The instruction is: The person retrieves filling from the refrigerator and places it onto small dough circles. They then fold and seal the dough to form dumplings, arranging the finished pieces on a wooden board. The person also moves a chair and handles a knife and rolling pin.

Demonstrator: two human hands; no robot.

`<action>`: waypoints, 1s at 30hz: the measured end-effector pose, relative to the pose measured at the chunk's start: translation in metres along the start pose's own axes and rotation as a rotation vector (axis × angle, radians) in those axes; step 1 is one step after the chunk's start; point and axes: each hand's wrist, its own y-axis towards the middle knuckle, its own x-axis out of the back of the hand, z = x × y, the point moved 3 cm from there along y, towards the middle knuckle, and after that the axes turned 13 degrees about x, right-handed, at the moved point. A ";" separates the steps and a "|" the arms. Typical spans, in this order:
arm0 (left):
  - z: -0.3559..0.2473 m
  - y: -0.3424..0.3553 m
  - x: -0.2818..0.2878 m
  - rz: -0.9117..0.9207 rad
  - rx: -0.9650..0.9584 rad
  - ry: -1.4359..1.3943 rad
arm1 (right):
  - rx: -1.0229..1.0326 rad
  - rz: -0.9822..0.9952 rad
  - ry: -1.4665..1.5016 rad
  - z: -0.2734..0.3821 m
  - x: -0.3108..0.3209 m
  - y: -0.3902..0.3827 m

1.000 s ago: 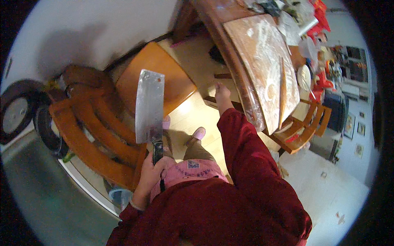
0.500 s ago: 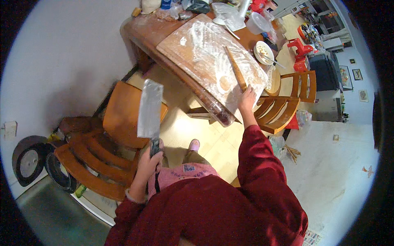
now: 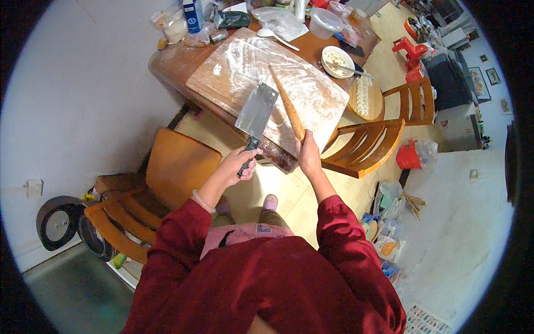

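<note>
My left hand [image 3: 238,166] is closed round the dark handle of a cleaver [image 3: 257,108]. Its broad grey blade points away from me, over the near left edge of a floured board [image 3: 214,83]. In my right hand [image 3: 309,155] is the near end of a long tapered wooden rolling pin [image 3: 287,103]. The pin slants across the board, its far tip toward the middle; whether it lies flat or is tilted up, I cannot tell. White flour is smeared over much of the board, which rests on a brown wooden table [image 3: 172,69].
Right of the board are a white bowl [image 3: 332,71] of pale pieces with a utensil in it, and a round wooden board [image 3: 376,103] bearing a row of small white pieces. A white spoon [image 3: 278,38] and plastic tub [image 3: 327,23] lie behind. Wooden chairs [image 3: 183,158] flank the table.
My left hand has brought the cleaver up and right, from beside the chair to the board's near edge. My right hand has shifted slightly left, still on the rolling pin. The view has shifted.
</note>
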 end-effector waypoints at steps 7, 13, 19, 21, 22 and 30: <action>0.006 -0.028 0.005 -0.012 0.043 0.097 | 0.037 0.070 -0.144 0.004 0.019 0.000; 0.022 -0.069 0.029 -0.238 -0.023 0.167 | -0.114 0.003 -0.020 -0.016 0.001 0.003; 0.044 -0.127 0.055 -0.367 -0.050 0.127 | -0.170 -0.031 0.012 -0.005 -0.031 -0.011; 0.053 -0.144 0.059 -0.339 -0.131 0.153 | -0.149 -0.118 0.003 -0.005 -0.037 -0.016; 0.059 -0.149 0.061 -0.335 -0.144 0.158 | -0.227 -0.052 0.043 -0.009 -0.043 -0.019; 0.111 -0.152 0.058 -1.100 -0.365 0.793 | -0.535 0.301 1.383 -0.009 -0.040 -0.035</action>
